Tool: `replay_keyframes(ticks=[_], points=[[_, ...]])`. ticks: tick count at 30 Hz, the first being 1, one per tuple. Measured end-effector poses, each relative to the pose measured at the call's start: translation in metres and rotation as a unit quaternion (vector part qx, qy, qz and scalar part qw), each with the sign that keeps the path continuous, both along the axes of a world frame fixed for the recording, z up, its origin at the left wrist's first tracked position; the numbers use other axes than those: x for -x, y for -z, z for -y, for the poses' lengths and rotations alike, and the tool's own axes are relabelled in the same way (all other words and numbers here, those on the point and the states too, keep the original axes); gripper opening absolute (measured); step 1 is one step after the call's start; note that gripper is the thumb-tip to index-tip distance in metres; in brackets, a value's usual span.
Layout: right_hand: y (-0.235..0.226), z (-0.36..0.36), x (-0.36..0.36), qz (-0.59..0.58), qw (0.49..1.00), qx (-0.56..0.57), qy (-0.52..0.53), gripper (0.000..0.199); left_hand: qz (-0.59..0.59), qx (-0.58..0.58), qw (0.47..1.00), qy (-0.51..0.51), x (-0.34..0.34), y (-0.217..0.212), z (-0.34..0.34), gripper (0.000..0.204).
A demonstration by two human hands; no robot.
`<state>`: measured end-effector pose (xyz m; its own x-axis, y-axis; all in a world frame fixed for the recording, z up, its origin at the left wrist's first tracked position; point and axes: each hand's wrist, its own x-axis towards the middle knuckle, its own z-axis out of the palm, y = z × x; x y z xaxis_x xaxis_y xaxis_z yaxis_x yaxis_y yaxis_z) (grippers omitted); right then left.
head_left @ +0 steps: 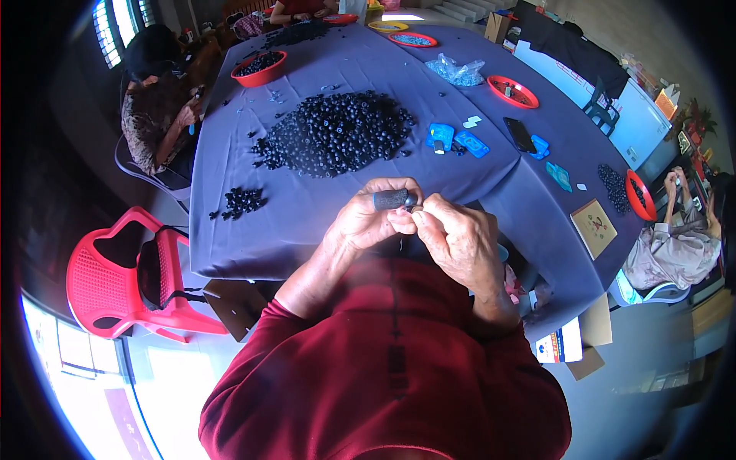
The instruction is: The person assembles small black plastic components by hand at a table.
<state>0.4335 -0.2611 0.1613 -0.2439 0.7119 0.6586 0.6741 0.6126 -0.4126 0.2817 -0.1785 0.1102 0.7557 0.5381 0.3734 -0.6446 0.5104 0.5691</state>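
My left hand (366, 218) is raised in front of my chest near the table's front edge. A dark sleeve (389, 200) covers one of its fingers. Its fingertips pinch a small black round part (412, 201). Against that part my right hand (464, 236) is closed, thumb and forefinger pressed together; what they hold is hidden. Beyond my hands a large heap of small black parts (337, 132) spreads over the purple-grey cloth. Left of my left hand lies a smaller cluster of black parts (242, 202).
A red bowl of black parts (259, 70) stands far left. Blue plastic cases (471, 143), a phone (520, 135) and a red tray (512, 92) lie right. A red chair (115, 272) is at left. Co-workers sit left (157, 115), right (675, 245) and at the far end.
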Motion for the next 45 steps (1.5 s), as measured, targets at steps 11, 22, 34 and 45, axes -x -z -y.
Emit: replay_keyframes(ticks=[11, 22, 34, 45], points=[[0.004, 0.000, -0.005, -0.070, 0.997, 0.016, -0.032, 0.012, 0.045, -0.015, 0.998, 0.050, 0.001, -0.007, 0.006, 0.022], [0.004, -0.001, 0.006, -0.146, 0.987, 0.026, -0.053, 0.018, -0.044, -0.060, 0.997, -0.033, 0.006, -0.007, 0.010, 0.034], [0.008, -0.006, 0.009, -0.112, 0.990, 0.070, -0.058, 0.020, -0.039, -0.016, 0.999, -0.026, 0.028, 0.009, 0.001, 0.032], [0.006, 0.001, 0.006, -0.055, 0.997, 0.018, -0.045, 0.014, -0.047, -0.040, 0.998, -0.003, 0.022, -0.002, 0.013, 0.042]])
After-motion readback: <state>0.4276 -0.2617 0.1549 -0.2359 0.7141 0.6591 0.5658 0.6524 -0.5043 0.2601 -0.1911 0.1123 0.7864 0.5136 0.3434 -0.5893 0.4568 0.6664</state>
